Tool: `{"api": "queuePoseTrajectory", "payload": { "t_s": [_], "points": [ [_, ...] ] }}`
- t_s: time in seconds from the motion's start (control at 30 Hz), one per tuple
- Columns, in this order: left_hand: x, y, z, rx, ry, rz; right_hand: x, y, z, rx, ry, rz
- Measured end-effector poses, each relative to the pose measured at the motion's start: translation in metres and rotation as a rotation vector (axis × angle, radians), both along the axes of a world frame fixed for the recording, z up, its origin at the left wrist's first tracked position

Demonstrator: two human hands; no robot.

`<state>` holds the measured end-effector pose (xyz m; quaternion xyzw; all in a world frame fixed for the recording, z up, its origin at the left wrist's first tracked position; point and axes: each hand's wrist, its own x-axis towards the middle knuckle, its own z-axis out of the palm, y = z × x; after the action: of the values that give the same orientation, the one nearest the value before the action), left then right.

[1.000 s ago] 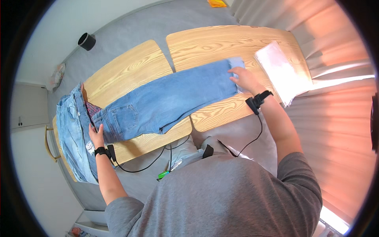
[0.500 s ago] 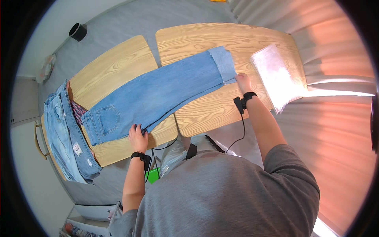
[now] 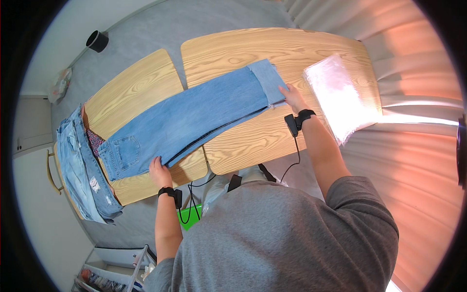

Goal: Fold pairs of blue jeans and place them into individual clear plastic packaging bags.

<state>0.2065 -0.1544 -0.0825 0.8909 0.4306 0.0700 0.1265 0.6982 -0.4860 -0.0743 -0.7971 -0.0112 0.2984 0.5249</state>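
Left hand [image 3: 159, 173]: fingertips on the near edge of the blue jeans [image 3: 204, 107], right of the back pocket [image 3: 127, 151] — pinching or resting, cannot tell.
Right hand [image 3: 295, 99]: touching the turned-up cuff [image 3: 268, 80] at its end — grip likewise unclear.
Blue jeans: folded lengthwise, laid across both halves of the worktop [image 3: 243, 46].
Paler ripped jeans [image 3: 83, 165]: at the worktop's left end.
Plastic sheets [image 3: 335, 95]: bright with glare, near the right hand.

Seeming small indoor clothes workroom; home or shop staying unclear. Wood-grain benches [image 3: 262, 141] carrying blue jeans [image 3: 194, 109] and glossy plastic sheets [image 3: 335, 95]. Long pleated curtain [image 3: 413, 165] hanging along one side, black bin [image 3: 97, 42] standing near pale wall [image 3: 63, 44], white cupboard [image 3: 34, 124] standing at left.
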Motion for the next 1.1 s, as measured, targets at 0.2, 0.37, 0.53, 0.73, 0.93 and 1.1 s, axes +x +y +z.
{"api": "queuePoseTrajectory", "payload": {
  "t_s": [0.2, 0.37, 0.53, 0.73, 0.93, 1.1],
  "points": [
    [-0.014, -0.022, -0.008, 0.053, 0.14, -0.107, -0.022, -0.015, -0.03, -0.324, -0.288, -0.026],
    [-0.018, -0.023, -0.015, -0.046, 0.226, -0.119, -0.015, 0.002, -0.043, -0.546, -0.484, -0.158],
    [-0.017, -0.024, -0.014, -0.027, 0.276, -0.135, 0.002, 0.02, -0.037, -0.778, -0.234, 0.024],
    [-0.007, -0.025, 0.001, 0.053, 0.347, -0.182, -0.01, -0.009, -0.003, -0.596, -0.704, 0.18],
    [0.002, -0.048, 0.014, 0.02, 0.135, -0.413, -0.008, -0.041, 0.021, -0.747, -0.732, 0.073],
    [0.002, -0.057, 0.01, -0.014, 0.094, -0.337, -0.06, 0.018, 0.024, -0.403, -0.972, 0.303]
  ]
}}
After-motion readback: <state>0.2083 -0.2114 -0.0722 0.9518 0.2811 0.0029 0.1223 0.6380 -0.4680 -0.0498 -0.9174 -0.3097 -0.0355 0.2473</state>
